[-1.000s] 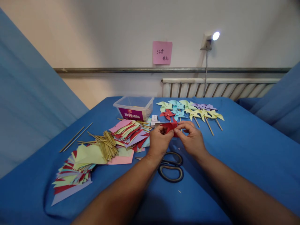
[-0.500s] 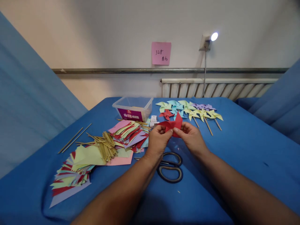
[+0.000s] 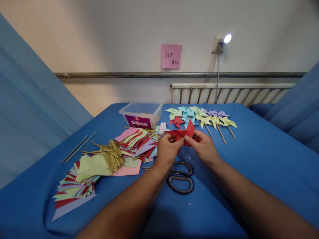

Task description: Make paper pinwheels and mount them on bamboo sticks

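Between my two hands, above the middle of the table, is a red paper pinwheel (image 3: 189, 130) with its blades partly folded in. My left hand (image 3: 167, 147) is closed on its left side, and my right hand (image 3: 204, 146) pinches the right side. Both thumbs press near its centre, hiding what lies beneath them. Below my hands, black-handled scissors (image 3: 180, 190) lie on the blue cloth, their blades partly behind my left forearm. Beyond my hands sit finished pinwheels on sticks: a red pinwheel (image 3: 176, 122), plus several yellow, green, blue and purple ones.
Stacks of coloured paper (image 3: 74, 191) and a bundle of wooden sticks (image 3: 114, 157) cover the left side. A clear plastic box (image 3: 140, 120) stands at the back, with small white boxes (image 3: 163, 126) beside it. Two loose sticks (image 3: 77, 149) lie far left. Blue curtains (image 3: 30, 109) hang at both sides.
Almost nothing differs. My fingers and thumbs stay pressed on the red paper, with only a very slight shift of the whole view.
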Available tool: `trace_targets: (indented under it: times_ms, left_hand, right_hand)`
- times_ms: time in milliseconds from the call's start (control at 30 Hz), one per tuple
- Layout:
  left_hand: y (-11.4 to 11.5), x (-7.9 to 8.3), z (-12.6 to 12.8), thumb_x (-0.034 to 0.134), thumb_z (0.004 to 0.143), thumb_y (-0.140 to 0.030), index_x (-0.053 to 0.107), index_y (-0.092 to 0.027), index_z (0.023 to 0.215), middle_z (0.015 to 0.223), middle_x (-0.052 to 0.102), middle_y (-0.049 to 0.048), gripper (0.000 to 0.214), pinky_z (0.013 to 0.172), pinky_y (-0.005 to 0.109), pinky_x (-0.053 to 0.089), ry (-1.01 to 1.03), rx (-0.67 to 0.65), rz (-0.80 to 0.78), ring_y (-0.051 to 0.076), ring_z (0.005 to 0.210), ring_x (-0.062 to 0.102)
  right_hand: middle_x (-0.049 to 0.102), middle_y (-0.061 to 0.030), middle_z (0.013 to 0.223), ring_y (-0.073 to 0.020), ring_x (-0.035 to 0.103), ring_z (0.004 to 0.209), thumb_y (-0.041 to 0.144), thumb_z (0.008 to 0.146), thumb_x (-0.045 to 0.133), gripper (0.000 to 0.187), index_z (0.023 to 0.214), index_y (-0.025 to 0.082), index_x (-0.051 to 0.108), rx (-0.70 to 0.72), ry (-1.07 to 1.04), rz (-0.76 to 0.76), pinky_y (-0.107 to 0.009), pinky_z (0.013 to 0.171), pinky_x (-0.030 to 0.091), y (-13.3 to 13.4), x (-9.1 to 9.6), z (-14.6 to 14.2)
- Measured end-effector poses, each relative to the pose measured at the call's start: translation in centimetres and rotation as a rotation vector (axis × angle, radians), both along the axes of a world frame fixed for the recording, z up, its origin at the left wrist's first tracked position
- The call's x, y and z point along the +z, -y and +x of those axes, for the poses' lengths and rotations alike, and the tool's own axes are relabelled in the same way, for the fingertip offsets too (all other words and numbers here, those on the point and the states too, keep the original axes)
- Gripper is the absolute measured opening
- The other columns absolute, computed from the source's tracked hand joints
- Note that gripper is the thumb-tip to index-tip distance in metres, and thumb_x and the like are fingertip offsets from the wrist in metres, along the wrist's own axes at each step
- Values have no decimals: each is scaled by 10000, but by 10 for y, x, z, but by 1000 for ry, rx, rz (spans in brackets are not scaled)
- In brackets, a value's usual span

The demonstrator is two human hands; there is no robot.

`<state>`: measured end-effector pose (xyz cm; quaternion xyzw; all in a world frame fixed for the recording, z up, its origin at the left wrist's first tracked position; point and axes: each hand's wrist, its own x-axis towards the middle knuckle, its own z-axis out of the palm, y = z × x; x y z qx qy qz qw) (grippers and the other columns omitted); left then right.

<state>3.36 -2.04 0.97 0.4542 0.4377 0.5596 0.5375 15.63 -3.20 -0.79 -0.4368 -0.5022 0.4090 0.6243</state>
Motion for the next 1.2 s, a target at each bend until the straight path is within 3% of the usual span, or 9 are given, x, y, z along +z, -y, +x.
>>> trace_targets:
  times_ms: [200, 467, 900, 1200]
  left_hand:
    - [0, -1, 0, 777, 585, -197, 735, -152, 753, 694, 715, 14, 179, 613, 234, 465, -19, 9, 47, 139, 628, 621]
    - [2, 1, -1, 790, 577, -248, 738, -137, 770, 694, 712, 28, 229, 563, 236, 433, -97, 32, -6, 139, 595, 598]
    - [3, 5, -2, 798, 569, -221, 600, -152, 636, 558, 588, -38, 220, 518, 195, 359, 136, -67, -85, 67, 499, 479]
    - [2, 3, -2, 829, 564, -242, 595, -151, 662, 630, 638, -13, 269, 582, 210, 419, 151, -72, -79, 88, 563, 552]
  right_hand:
    - [707, -21, 759, -181, 646, 698, 460, 749, 725, 267, 786, 205, 652, -34, 33, 12, -326, 679, 545, 1, -2, -1]
    - [727, -25, 788, -188, 647, 718, 465, 714, 767, 290, 821, 208, 684, 4, -37, -2, -334, 692, 537, 0, -3, -1]
    - [725, 6, 766, -163, 650, 689, 459, 682, 805, 294, 787, 212, 684, 45, -218, -107, -329, 711, 531, 0, 0, -2]
    - [719, 2, 776, -159, 626, 688, 439, 685, 819, 296, 828, 204, 710, 77, -300, -116, -306, 695, 513, 1, -1, -3]
